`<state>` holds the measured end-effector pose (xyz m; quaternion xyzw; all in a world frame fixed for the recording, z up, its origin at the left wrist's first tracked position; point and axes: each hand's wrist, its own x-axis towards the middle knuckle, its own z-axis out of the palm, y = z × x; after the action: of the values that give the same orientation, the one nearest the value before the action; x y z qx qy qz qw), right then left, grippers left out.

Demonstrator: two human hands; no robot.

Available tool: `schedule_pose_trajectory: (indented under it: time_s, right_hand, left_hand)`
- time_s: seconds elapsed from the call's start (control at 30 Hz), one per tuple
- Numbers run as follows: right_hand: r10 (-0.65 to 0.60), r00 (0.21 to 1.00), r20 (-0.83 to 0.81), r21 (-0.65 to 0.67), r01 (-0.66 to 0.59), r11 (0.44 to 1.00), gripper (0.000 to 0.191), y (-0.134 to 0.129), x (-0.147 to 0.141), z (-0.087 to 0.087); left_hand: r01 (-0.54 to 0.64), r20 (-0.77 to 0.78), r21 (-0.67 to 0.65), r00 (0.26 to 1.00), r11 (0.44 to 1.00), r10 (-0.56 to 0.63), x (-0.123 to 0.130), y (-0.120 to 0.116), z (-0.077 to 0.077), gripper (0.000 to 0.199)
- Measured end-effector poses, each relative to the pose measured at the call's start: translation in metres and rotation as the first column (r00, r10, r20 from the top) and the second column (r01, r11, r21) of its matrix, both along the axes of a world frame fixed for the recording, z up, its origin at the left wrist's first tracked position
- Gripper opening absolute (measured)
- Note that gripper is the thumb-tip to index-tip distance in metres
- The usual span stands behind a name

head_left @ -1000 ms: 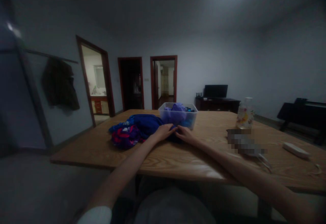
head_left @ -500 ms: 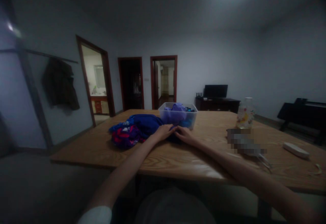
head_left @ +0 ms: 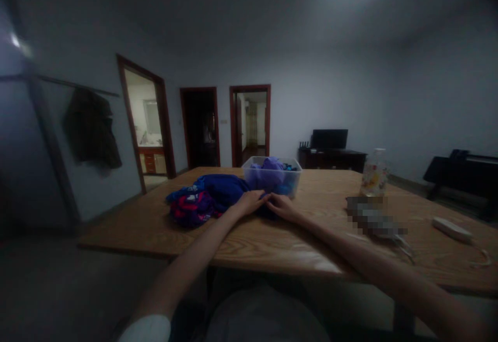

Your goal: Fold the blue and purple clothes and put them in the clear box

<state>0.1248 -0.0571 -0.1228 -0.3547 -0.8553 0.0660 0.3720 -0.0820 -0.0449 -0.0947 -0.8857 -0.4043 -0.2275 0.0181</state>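
My left hand and my right hand meet at the fingertips on a dark blue cloth lying on the wooden table. The fingers of both hands are closed on this cloth. To the left, touching it, lie a bundle of blue cloth and a red and purple patterned cloth. Just behind my hands stands a clear plastic box with purple cloth and some blue and dark pieces in it.
On the table's right side are a clear jar with a printed pattern, a blurred-out grey object and a white oblong item with a cord. A monitor stands on a dark cabinet by the far wall.
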Motion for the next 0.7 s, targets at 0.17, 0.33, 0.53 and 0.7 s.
schedule_pose_trajectory:
  time_s: [0.17,0.33,0.53,0.7]
  right_hand:
    - [0.015,1.0,-0.001,0.003,-0.015,1.0,0.026,0.0023,0.0013,-0.0021]
    - [0.03,1.0,0.008,0.005,-0.03,1.0,0.025,0.0007,0.0009,-0.0003]
    - [0.015,1.0,0.014,-0.002,-0.015,1.0,0.024,-0.0039,-0.0007,0.0031]
    - [0.032,0.999,0.016,-0.013,-0.032,0.999,0.025,-0.0024,-0.0001,0.0017]
  left_hand:
    - [-0.01,-0.004,-0.002,1.0,1.0,0.01,0.0001,0.0008,-0.0008,0.06]
    - [-0.018,-0.017,0.003,1.0,1.0,0.018,0.0,0.0015,-0.0009,0.061]
    - [-0.02,-0.03,0.002,0.999,1.0,0.02,-0.0003,-0.0022,0.002,0.061]
    - [-0.029,-0.037,0.003,0.999,1.0,0.029,0.0005,-0.0022,0.002,0.058]
